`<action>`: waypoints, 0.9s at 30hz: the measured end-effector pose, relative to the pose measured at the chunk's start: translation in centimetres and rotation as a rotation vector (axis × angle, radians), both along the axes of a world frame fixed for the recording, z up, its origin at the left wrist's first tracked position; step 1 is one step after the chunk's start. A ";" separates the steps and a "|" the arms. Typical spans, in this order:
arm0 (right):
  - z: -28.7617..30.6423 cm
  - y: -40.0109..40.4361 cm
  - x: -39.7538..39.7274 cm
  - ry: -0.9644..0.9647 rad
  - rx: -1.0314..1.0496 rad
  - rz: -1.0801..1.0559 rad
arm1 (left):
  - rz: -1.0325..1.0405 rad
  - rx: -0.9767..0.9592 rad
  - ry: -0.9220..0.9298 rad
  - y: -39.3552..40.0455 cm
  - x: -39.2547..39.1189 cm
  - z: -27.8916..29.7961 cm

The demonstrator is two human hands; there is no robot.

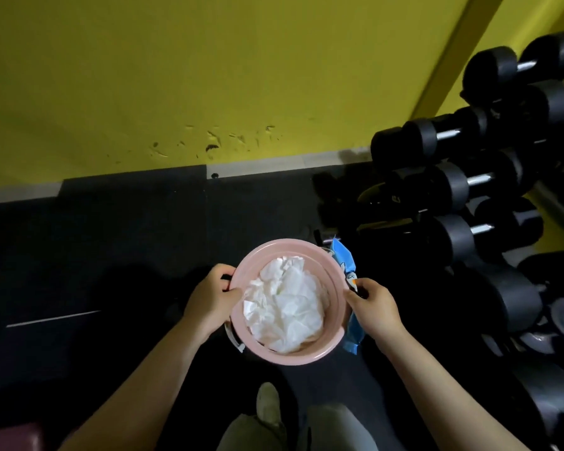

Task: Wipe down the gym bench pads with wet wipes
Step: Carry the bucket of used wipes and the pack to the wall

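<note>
Seen from above, a person holds a round pink bucket (334, 327) out in front of the body with both bare hands, over a dark rubber floor (111, 249). The left hand (210, 299) grips the bucket's left rim, thumb curled over the inside edge and fingers wrapped outside. The right hand (373, 309) grips the right rim and also pinches a blue wet wipes packet (347, 260) against the bucket's outer wall. The packet's long axis runs away from the person, its far end pointing toward the wall and its near end hanging below the right wrist. Crumpled white wipes (285, 304) fill the bucket's inside. The bucket's mouth faces straight up toward the camera. A yellow wall (209, 76) rises beyond the floor. Black dumbbells (453, 187) are stacked on a rack to the right. A shoe (269, 406) and light trouser legs show at the bottom.
</note>
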State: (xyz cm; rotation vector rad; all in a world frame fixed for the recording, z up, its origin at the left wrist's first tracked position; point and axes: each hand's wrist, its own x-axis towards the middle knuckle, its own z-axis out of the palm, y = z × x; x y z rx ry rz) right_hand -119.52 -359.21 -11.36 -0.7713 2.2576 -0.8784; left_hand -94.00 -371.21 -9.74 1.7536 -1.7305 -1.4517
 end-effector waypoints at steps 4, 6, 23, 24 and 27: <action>-0.1 -8.7 -3.3 -0.027 0.006 0.055 | 0.044 0.004 -0.028 -7.5 -2.4 0.0; -0.5 -13.1 -5.3 -0.028 -0.005 0.105 | 0.073 0.003 -0.033 -11.3 -3.9 -0.5; -3.3 -49.3 -17.2 -0.142 0.080 0.389 | 0.488 -0.028 0.041 -39.7 -14.6 -5.2; -3.6 -51.6 -17.2 -0.152 0.084 0.385 | 0.500 -0.029 0.042 -41.7 -14.8 -5.7; -4.4 -58.2 -17.0 -0.160 0.106 0.387 | 0.540 -0.016 0.043 -48.0 -15.2 -6.8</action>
